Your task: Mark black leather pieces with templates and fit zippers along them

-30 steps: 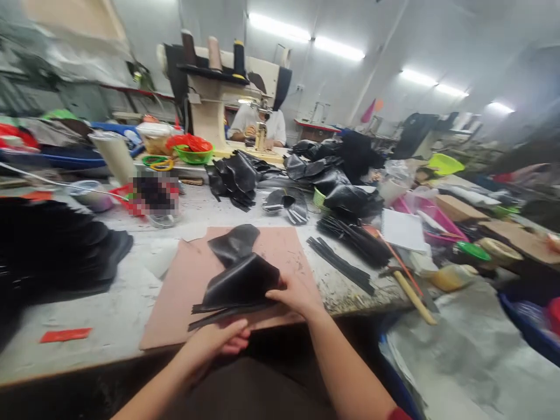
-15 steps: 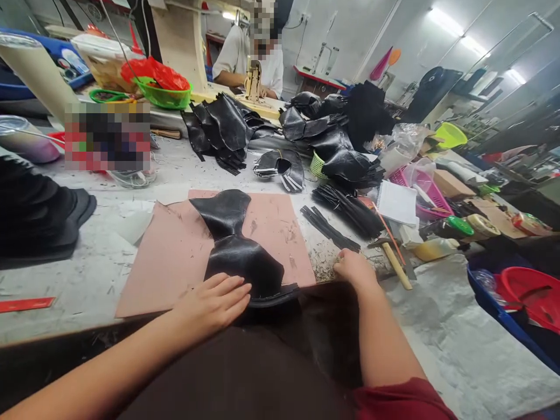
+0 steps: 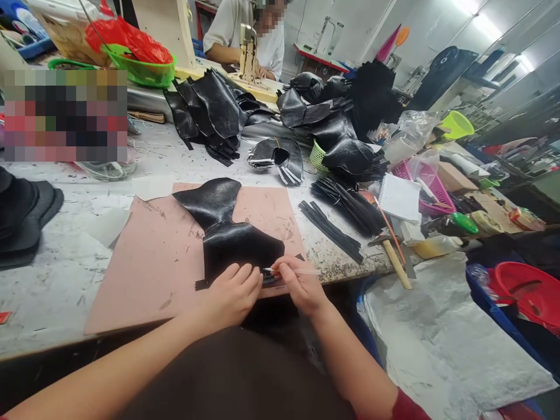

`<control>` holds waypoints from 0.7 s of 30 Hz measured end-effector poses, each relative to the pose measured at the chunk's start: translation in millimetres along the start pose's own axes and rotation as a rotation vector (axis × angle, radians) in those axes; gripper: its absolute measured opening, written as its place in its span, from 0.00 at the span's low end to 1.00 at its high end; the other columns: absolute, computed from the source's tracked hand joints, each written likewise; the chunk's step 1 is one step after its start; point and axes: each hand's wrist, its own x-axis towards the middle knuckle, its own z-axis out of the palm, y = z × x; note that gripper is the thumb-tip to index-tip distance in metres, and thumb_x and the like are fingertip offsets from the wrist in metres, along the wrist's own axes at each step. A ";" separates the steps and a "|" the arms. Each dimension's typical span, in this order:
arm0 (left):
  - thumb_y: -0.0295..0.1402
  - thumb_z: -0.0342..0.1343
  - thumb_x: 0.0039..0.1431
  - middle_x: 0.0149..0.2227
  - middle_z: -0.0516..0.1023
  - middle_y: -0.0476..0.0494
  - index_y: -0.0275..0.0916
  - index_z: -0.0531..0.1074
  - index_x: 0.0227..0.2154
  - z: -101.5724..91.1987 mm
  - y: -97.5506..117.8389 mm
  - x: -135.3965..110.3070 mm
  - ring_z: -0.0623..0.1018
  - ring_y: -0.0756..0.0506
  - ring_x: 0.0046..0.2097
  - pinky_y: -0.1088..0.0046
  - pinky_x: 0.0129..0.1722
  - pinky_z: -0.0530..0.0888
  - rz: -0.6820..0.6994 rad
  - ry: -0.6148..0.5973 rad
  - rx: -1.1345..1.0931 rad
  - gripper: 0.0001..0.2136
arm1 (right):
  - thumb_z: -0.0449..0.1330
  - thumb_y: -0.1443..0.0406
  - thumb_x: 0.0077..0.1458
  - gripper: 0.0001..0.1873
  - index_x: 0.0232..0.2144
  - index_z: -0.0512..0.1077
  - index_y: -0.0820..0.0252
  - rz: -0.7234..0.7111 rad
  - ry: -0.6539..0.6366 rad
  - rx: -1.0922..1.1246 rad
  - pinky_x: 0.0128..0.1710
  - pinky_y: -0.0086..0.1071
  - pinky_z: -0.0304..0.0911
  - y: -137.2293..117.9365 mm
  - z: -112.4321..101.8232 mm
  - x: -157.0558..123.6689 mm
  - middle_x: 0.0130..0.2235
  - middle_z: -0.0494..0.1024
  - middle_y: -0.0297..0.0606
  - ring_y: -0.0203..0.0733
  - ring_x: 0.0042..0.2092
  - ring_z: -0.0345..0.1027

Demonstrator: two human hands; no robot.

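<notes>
A black leather piece [image 3: 238, 248], two panels joined at a narrow waist, lies on a pink board [image 3: 144, 256]. My left hand [image 3: 234, 291] rests on its near edge, fingers laid over the leather. Close beside it, my right hand [image 3: 301, 286] pinches a slim pen with a pale, clear barrel [image 3: 310, 272]. The pen's white tip points left, at the leather's near right edge. A dark zipper-like strip [image 3: 201, 284] shows along that edge, partly hidden by my hands.
Black strips [image 3: 330, 230], a strip bundle [image 3: 345, 204] and a hammer [image 3: 396, 262] lie to the right. Stacked leather pieces [image 3: 214, 111] are at the back, dark cut pieces [image 3: 26, 216] at left. A person [image 3: 225, 35] sits at a sewing machine [image 3: 248, 55] beyond.
My right hand has moved left from the table edge to the leather, and a pen now shows in it. My left hand has shifted right along the leather's edge. The view has tilted slightly.
</notes>
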 end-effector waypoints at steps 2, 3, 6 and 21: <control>0.23 0.43 0.54 0.40 0.75 0.37 0.35 0.70 0.43 2.9 2.3 -0.2 0.71 0.43 0.42 0.66 0.41 0.65 0.010 0.043 0.031 0.16 | 0.46 0.61 0.56 0.14 0.26 0.67 0.58 0.002 -0.028 -0.108 0.32 0.30 0.60 2.3 2.4 2.1 0.26 0.71 0.36 0.38 0.30 0.66; 0.23 0.42 0.54 0.39 0.76 0.38 0.34 0.71 0.42 3.7 3.4 0.1 0.71 0.43 0.42 0.66 0.40 0.65 0.022 0.086 0.069 0.16 | 0.46 0.60 0.56 0.14 0.25 0.67 0.58 0.012 -0.027 -0.152 0.31 0.30 0.60 3.5 3.1 2.4 0.25 0.71 0.36 0.38 0.29 0.66; 0.23 0.40 0.55 0.35 0.77 0.39 0.34 0.73 0.37 4.5 6.8 1.9 0.72 0.43 0.39 0.65 0.38 0.65 0.065 0.219 0.229 0.16 | 0.45 0.60 0.57 0.15 0.25 0.66 0.57 0.030 -0.025 -0.229 0.30 0.29 0.58 6.1 5.1 1.6 0.23 0.70 0.36 0.38 0.28 0.65; 0.24 0.39 0.57 0.36 0.78 0.41 0.35 0.74 0.37 6.2 7.4 1.8 0.73 0.45 0.39 0.67 0.37 0.65 0.071 0.203 0.320 0.16 | 0.44 0.61 0.58 0.16 0.24 0.65 0.59 -0.036 -0.034 -0.352 0.29 0.28 0.57 6.8 7.6 2.1 0.22 0.70 0.37 0.37 0.26 0.65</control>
